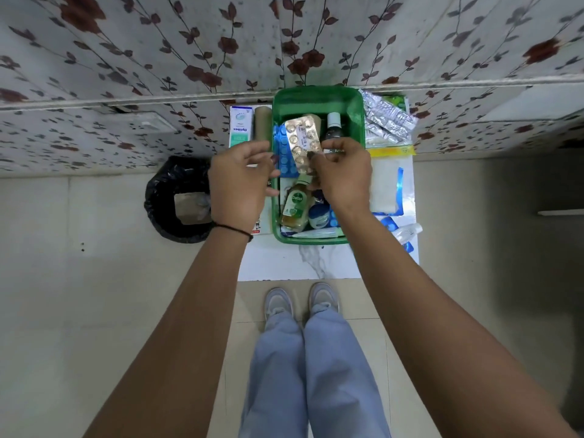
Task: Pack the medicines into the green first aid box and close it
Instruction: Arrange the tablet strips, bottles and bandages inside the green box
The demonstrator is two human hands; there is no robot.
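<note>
Green first aid box (316, 99) sits open on the white bench (284, 263), holding a Dettol bottle (295, 207) and blue tablet strips (284, 147). Right hand (343, 175) pinches a gold blister strip (301, 139) above the box — left hand (241, 184) hovers alongside, fingers loosely curled, holding nothing.

Your green first aid box (317, 99) sits open on the white table, holding a Dettol bottle (295, 207), blue tablet strips (284, 153) and a dark bottle (333, 128). A gold blister strip (301, 137) is tilted above them.
</note>
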